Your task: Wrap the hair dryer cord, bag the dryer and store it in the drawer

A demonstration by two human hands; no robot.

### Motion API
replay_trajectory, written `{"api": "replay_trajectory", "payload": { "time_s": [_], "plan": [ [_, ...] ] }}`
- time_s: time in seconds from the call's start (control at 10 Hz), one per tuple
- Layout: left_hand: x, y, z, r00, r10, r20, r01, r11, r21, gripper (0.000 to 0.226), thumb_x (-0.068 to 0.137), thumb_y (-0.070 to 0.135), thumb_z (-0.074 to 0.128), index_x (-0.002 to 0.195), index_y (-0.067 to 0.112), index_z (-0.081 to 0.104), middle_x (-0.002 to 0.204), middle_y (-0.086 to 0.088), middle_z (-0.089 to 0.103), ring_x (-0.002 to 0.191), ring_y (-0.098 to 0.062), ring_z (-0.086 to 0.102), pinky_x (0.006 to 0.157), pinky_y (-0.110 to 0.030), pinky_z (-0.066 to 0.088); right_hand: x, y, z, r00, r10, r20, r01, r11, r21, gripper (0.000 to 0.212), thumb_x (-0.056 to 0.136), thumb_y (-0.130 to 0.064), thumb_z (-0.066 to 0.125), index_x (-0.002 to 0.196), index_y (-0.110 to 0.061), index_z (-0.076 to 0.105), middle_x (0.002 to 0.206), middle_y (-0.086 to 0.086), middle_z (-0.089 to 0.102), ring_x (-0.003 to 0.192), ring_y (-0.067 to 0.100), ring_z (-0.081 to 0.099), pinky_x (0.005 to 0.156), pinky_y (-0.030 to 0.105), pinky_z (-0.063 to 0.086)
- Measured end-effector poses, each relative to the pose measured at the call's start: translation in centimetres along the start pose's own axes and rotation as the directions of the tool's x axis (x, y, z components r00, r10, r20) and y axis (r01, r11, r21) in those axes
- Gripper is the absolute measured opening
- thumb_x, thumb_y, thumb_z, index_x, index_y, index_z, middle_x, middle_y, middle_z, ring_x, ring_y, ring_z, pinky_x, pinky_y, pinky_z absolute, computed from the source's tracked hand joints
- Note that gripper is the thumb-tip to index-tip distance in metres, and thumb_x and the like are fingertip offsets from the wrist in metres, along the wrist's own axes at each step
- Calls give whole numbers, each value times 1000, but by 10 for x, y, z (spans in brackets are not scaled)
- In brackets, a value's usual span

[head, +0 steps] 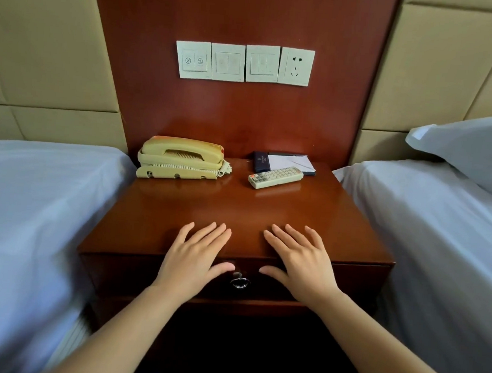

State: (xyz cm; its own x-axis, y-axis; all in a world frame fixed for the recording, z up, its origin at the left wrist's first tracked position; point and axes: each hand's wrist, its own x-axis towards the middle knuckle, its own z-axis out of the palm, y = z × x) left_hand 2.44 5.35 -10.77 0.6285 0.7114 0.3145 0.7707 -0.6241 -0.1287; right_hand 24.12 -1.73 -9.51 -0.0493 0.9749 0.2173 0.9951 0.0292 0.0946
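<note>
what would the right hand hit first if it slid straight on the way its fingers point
Probably the remote control: the right hand lies flat on the nightstand, bare wood between them. The angle is hard to judge.

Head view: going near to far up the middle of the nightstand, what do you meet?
drawer ring pull → left hand and right hand side by side → remote control → notepad folder → wall switch plates
</note>
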Motion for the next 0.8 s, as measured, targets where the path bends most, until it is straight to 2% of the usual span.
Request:
{"api": "replay_trajectory", "payload": {
  "time_s": [0.1,0.2,0.3,0.4,0.5,0.6,0.7,0.8],
  "plan": [
    [2,3,-5,1000,11,-13,-12,1000,-18,68,80,61,31,117,18,69,119,2,69,112,-15,65,89,-42,53,3,-2,-5,998,-30,-51,30,1000,7,68,75,-70,39,122,-26,61,125,-3,65,114,22,63,101,45,41],
    [5,6,-14,1000,6,21,-5,1000,-30,64,82,58,32,110,17,72,113,0,72,107,-17,67,86,-38,54,9,1,-21,993,-114,21,112,992,60,67,83,-64,46,137,-25,45,145,-2,46,134,21,43,114,40,21],
    [20,3,-24,1000,-2,2,2,998,63,56,90,47,27,86,19,75,92,2,77,88,-17,73,76,-31,54,24,8,-35,975,-217,45,215,976,38,46,94,-52,38,127,-26,56,135,-3,57,127,15,49,113,33,19],
    [49,-1,-44,997,45,70,-51,995,84,53,101,40,20,86,14,63,89,-4,71,87,-28,67,74,-34,46,46,18,-49,983,-171,59,163,979,121,39,97,-43,37,75,-24,62,86,-4,68,94,24,62,91,32,40],
    [92,-12,-57,957,32,287,-6,996,-91,41,102,38,26,75,15,48,87,-6,61,87,-30,58,75,-37,41,83,28,-57,977,-80,196,34,973,227,35,98,-39,38,74,-22,58,89,2,64,80,22,54,69,28,37],
    [141,-32,-61,878,71,474,78,955,-286,42,100,38,33,71,12,50,80,-5,58,80,-27,58,76,-38,46,133,40,-62,921,-95,378,-15,961,277,29,97,-35,41,99,-19,66,100,1,64,89,18,57,74,30,45],
    [191,-52,-67,832,84,549,127,933,-335,44,102,33,30,107,4,63,113,-12,64,103,-27,61,96,-42,46,187,61,-66,878,-84,472,8,987,159,37,97,-33,40,115,-11,63,117,9,62,107,27,57,88,37,46],
    [231,-68,-81,825,55,562,170,925,-340,48,103,33,26,114,1,60,119,-14,61,110,-29,58,94,-35,43,226,82,-80,859,-61,509,7,994,107,38,96,-35,39,114,-11,62,125,8,57,112,29,54,92,38,44]
  ]
}}
